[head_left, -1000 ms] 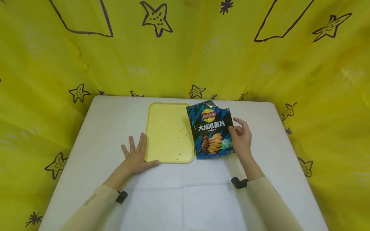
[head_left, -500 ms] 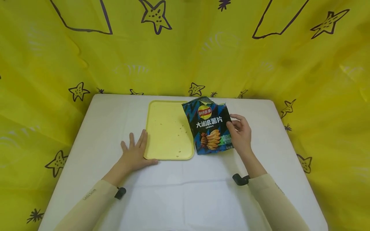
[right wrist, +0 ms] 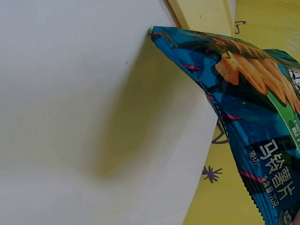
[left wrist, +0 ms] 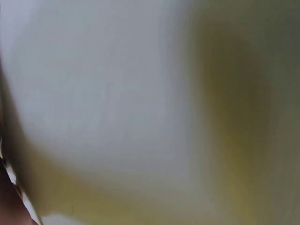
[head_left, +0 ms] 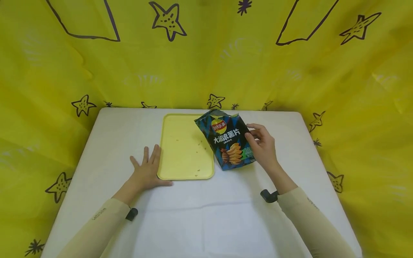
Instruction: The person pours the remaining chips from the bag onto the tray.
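A dark blue bag of potato chips point(head_left: 226, 141), torn along its top edge, leans left with its upper corner over the yellow tray point(head_left: 171, 168). My right hand point(head_left: 262, 147) pinches the bag's right side between thumb and fingers. In the right wrist view the chip bag point(right wrist: 253, 98) shows its crimped bottom seam, tilted above the table. Several small crumbs point(head_left: 198, 170) lie on the tray. My left hand point(head_left: 146, 173) rests with fingers spread at the tray's lower left corner, thumb along the near edge. The left wrist view is mostly blurred.
A white-covered table point(head_left: 193, 222) carries everything, its far edge close behind the tray. Yellow curtains point(head_left: 193, 64) with drawn stars hang at the back and both sides. A small black wrist camera point(head_left: 269, 196) sits by the right sleeve.
My right hand has moved the chip bag leftward and tipped its torn top further left over the tray. My left hand stays at the tray's corner.
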Motion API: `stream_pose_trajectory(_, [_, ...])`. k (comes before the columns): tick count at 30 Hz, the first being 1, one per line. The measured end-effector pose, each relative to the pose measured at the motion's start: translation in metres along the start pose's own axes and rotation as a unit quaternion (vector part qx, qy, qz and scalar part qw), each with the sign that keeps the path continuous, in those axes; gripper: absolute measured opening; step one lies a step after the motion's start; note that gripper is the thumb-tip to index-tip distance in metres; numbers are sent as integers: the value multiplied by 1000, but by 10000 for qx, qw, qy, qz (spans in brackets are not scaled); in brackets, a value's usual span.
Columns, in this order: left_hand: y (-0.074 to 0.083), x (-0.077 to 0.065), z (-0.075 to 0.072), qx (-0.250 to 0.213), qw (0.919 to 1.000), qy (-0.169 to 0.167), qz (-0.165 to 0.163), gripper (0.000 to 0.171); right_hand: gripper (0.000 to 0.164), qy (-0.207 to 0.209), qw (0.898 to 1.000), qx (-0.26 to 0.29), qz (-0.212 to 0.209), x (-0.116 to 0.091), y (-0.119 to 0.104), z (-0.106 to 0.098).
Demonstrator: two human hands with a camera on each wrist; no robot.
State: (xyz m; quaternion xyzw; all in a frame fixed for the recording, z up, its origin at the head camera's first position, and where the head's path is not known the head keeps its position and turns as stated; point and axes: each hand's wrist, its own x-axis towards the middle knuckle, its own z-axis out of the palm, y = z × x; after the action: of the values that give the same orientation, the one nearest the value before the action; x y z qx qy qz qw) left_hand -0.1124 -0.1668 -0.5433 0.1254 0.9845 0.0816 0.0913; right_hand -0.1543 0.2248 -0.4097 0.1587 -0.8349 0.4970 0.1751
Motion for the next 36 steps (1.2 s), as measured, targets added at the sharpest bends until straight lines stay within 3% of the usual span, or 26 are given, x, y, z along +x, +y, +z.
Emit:
stream_pose_trajectory(6, [3, 1, 1, -95, 9999, -55, -121, 138, 26, -104, 9990, -425, -99, 7, -7, 0])
stream_pose_trajectory(13, [2, 6, 3, -291, 9994, -105, -182, 131, 24, -292, 9965, -707, -346, 17, 21, -3])
stream_pose_trajectory(24, [1, 5, 2, -434, 9987, -196, -192, 134, 23, -416, 9932, -928, -573, 31, 10, -8])
stream_pose_trajectory(36, [0, 5, 3, -348, 9988, -245, -239, 133, 23, -891, 9838, -1259, -912, 43, -3, -4])
